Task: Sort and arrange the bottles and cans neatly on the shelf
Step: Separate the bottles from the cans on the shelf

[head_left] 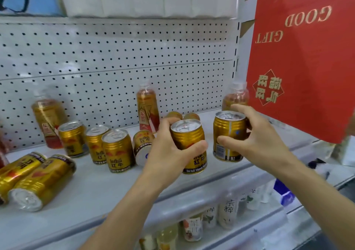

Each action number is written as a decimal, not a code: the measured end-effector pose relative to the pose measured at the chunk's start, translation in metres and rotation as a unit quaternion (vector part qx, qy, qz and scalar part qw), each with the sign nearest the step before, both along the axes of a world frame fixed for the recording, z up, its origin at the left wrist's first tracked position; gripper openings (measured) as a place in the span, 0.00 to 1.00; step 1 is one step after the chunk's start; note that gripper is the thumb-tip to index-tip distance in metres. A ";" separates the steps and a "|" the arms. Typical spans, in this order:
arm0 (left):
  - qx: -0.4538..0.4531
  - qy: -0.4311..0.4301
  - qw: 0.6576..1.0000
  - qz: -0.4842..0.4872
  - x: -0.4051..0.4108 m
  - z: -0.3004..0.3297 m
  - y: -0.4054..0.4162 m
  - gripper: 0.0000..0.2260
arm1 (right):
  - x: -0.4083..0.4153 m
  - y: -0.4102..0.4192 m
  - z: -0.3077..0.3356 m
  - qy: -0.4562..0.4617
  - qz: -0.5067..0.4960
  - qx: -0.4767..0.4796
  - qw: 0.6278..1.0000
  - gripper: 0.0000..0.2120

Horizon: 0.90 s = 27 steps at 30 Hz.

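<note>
Two tall gold cans lie on their sides at the left end of the shelf, so we count that end as still unsorted. Behind them a bottle leans against the pegboard. Next come three short gold cans standing upright but in no straight row, and just beside them a tipped can shows its base toward us. A second bottle stands upright at the back, near the middle.

Our left hand has its fingers and thumb clamped round an upright can; whether it rests on the shelf or is raised slightly we cannot tell. Our right hand is wrapped round another upright can, held near a third bottle beside the red gift bag.

We judge the job at an early stage: most pieces on the left still need standing up and grouping, bottles apart from cans.
</note>
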<state>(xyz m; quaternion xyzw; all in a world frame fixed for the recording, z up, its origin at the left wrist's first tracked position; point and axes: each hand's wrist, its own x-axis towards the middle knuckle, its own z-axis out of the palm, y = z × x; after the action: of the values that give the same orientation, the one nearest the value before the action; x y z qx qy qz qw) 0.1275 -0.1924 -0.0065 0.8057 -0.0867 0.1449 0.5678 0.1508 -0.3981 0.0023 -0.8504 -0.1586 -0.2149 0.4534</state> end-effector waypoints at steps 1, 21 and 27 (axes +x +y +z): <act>0.000 0.000 1.000 0.003 0.002 -0.001 -0.009 0.30 | 0.002 -0.010 -0.002 0.001 -0.001 0.002 1.000 0.38; -0.038 -0.017 0.998 0.050 0.027 -0.014 -0.170 0.31 | 0.075 -0.164 -0.011 0.030 -0.025 -0.011 0.999 0.40; -0.012 -0.036 0.990 0.136 0.028 -0.010 -0.141 0.31 | 0.092 -0.151 -0.022 0.083 0.008 0.006 0.997 0.40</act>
<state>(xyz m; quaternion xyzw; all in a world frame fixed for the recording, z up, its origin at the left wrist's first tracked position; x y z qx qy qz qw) 0.1553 -0.3331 -0.0166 0.7974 0.0056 0.2505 0.5489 0.2423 -0.5495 -0.0198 -0.8611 -0.1259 -0.1412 0.4720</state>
